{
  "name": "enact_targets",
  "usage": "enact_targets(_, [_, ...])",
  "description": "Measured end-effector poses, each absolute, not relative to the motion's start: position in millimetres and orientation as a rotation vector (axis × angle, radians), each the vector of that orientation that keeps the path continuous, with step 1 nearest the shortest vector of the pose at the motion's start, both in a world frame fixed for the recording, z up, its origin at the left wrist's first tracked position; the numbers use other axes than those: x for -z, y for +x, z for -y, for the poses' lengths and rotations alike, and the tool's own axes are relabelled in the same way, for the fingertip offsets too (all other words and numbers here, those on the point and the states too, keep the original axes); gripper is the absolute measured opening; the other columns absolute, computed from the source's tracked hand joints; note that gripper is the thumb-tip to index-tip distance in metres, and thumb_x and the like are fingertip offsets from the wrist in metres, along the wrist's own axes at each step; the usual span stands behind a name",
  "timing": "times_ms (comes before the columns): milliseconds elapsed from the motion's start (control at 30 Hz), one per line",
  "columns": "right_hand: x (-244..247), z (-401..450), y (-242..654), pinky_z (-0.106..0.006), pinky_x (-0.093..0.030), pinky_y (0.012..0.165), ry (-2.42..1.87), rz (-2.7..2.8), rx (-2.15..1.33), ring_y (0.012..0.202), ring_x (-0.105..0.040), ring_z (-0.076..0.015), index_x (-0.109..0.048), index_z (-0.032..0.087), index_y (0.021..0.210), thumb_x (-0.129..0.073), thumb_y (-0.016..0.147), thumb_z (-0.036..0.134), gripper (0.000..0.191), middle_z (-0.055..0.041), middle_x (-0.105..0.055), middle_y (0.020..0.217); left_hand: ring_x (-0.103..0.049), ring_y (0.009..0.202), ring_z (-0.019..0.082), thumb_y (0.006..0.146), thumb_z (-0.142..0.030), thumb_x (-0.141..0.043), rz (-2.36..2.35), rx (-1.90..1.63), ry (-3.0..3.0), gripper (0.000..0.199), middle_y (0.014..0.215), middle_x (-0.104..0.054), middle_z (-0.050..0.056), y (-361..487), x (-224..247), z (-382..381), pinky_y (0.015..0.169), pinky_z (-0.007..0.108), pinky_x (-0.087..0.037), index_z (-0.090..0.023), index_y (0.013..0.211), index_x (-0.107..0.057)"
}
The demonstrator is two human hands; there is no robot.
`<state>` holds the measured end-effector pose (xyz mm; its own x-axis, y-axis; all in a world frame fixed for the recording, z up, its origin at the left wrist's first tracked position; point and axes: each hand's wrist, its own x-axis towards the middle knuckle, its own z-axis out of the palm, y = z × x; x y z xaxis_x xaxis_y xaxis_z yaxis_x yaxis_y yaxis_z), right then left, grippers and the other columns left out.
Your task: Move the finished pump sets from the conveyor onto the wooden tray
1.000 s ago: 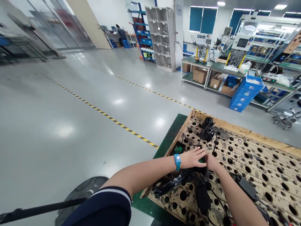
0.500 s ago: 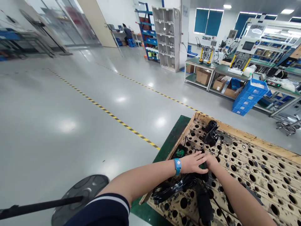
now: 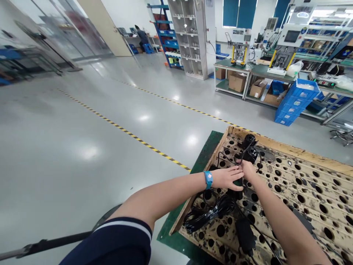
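Note:
My left hand [image 3: 227, 178], with a blue wristband, lies with fingers spread over a dark part with some green on it [image 3: 237, 182]. Close against it, my right hand [image 3: 246, 170] is closed at the base of a black cable; what its fingers hold is hidden. Just beyond the hands sits a black motor-like unit with a round grille [image 3: 250, 152]. Nearer to me lie a coiled black cable bundle [image 3: 211, 215] and a black adapter-like box [image 3: 245, 235] on the perforated board [image 3: 292, 187].
A wooden rim [image 3: 311, 148] edges the board on a green table [image 3: 202, 156]. Stacked blue bins [image 3: 293, 103] stand beyond, near workbenches with machines. A black pole [image 3: 57, 241] is at the lower left. A person [image 3: 142, 37] sits far back.
The view has shifted. Both hands have moved slightly toward the motor-like unit, and my right hand is now nearer the cable beside it. More of the coiled cable and black box shows.

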<state>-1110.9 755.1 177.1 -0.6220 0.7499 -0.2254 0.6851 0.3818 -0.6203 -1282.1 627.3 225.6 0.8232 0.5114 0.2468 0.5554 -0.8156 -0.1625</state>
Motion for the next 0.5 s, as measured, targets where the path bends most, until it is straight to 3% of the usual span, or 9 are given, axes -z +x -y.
enact_targets(67, [-173, -755, -1107, -0.029, -0.054, 0.078, -1.313, 2.366, -1.180, 0.083, -0.069, -0.0201, -0.065, 0.013, 0.125, -0.051, 0.090, 0.026, 0.039, -0.0089, -0.075, 0.097, -0.044, 0.145, 0.031, 0.097, -0.009, -0.050, 0.805, 0.276, -2.843, 0.046, 0.155, -0.047, 0.019, -1285, -217, -630, 0.119, 0.055, -0.040, -0.031, 0.136, -0.058])
enact_targets(167, [-170, -731, -1078, -0.030, -0.056, 0.077, -1.347, 2.155, -1.251, 0.086, -0.071, -0.0211, -0.067, 0.013, 0.115, -0.043, 0.095, 0.037, 0.039, -0.0125, -0.073, 0.105, -0.037, 0.150, 0.034, 0.096, -0.007, -0.052, 0.892, 0.318, -2.939, 0.046, 0.162, -0.035, 0.022, -1287, -202, -636, 0.118, 0.056, -0.041, -0.027, 0.136, -0.059])
enact_targets(300, [-167, -667, -1042, -0.033, -0.057, 0.067, -1.441, 2.086, -1.339, 0.074, -0.071, -0.0243, -0.067, 0.015, 0.111, -0.041, 0.098, 0.055, 0.049, -0.0104, -0.073, 0.089, -0.034, 0.152, 0.032, 0.095, -0.005, -0.055, 1.051, 0.367, -3.122, 0.048, 0.165, -0.031, 0.017, -1289, -184, -645, 0.117, 0.054, -0.042, -0.031, 0.134, -0.062])
enact_targets(400, [-167, -630, -1050, -0.033, -0.057, 0.073, -1.603, 2.295, -1.247, 0.079, -0.072, -0.0248, -0.067, 0.015, 0.119, -0.043, 0.102, 0.043, 0.041, -0.0095, -0.074, 0.087, -0.031, 0.153, 0.033, 0.096, -0.009, -0.057, 1.125, 0.369, -3.197, 0.043, 0.166, -0.031, 0.015, -1289, -180, -648, 0.120, 0.054, -0.038, -0.030, 0.133, -0.064])
enact_targets(500, [-169, -621, -1075, -0.035, -0.055, 0.087, -1.763, 2.388, -1.077, 0.096, -0.072, -0.0277, -0.071, 0.013, 0.109, -0.042, 0.103, 0.029, 0.034, -0.0161, -0.074, 0.096, -0.024, 0.155, 0.029, 0.094, -0.004, -0.054, 1.211, 0.259, -3.200, 0.053, 0.167, -0.031, 0.012, -1292, -186, -643, 0.124, 0.052, -0.033, -0.032, 0.139, -0.059])
